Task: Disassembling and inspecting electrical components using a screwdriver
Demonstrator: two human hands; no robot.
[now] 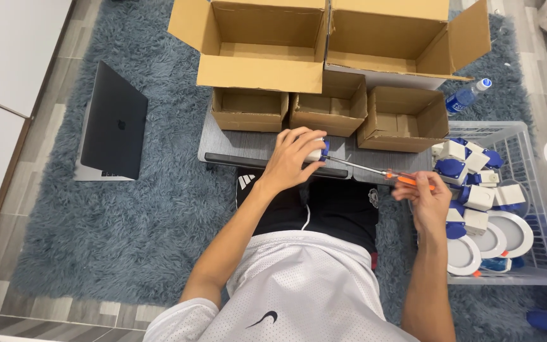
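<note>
Seated person at a low grey board (pixel 235 147). Left hand (pixel 289 159) closed around a small white-and-blue plastic socket (pixel 318 149), held near the board's front edge. Right hand (pixel 427 197) pinches the orange handle of a screwdriver (pixel 375 171), its shaft tip meeting the socket. The socket looks light, rigid and smooth; it is probably best gripped around its body. Three small open cartons (pixel 327 113) line the board's far edge; a wire basket (pixel 539 253) of similar sockets and round lamps sits at the right, a closed laptop (pixel 112 123) well to the left.
</note>
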